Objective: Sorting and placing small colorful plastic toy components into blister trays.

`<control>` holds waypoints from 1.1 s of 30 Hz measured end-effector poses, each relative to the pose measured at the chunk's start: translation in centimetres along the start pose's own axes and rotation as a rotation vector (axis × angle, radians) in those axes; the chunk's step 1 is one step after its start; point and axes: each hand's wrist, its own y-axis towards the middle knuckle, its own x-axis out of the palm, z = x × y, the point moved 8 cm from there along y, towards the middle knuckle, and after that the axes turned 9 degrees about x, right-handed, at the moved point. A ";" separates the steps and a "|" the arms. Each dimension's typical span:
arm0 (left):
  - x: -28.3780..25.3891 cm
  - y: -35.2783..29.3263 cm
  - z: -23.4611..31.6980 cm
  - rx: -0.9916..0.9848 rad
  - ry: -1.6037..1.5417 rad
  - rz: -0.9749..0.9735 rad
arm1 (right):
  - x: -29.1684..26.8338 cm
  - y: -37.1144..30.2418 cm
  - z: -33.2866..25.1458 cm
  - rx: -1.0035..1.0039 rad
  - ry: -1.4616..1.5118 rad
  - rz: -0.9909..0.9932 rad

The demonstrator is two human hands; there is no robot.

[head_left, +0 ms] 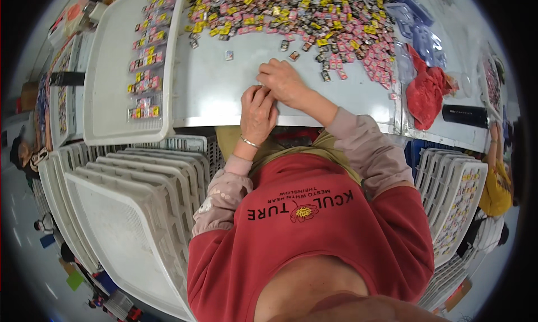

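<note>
Over the front edge of the metal table [210, 106] my two hands meet. My left hand [258, 113] has its fingers bent inward, with a bracelet on its wrist. Touching it from the upper right is my right hand [282, 81], its fingers curled into a pinch. Whatever lies between the fingertips is covered by the fingers and too small to name. Beyond my hands spreads a big heap of small rectangular pieces [291, 14] in pink, yellow and black. A few loose ones lie closer, among them a pale piece [228, 55] and a dark one [294, 56].
At left a white plastic tray [109, 92] bears a column of small clear-cased sets [147, 84]. Stacked white trays [120, 221] stand below it, more trays [457, 204] at right. A red cloth [426, 92] and a black box [465, 116] lie on the right. Other people are at both sides.
</note>
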 end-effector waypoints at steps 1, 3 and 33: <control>-0.1 0.1 0.1 -0.002 0.018 0.010 | 0.2 -0.1 0.1 0.031 0.017 -0.014; 0.0 0.3 0.1 -0.012 0.019 0.008 | 0.2 -0.2 1.0 0.072 0.052 -0.047; -0.2 0.9 0.4 -0.037 0.062 0.002 | -5.6 14.5 24.1 0.443 -0.103 -0.097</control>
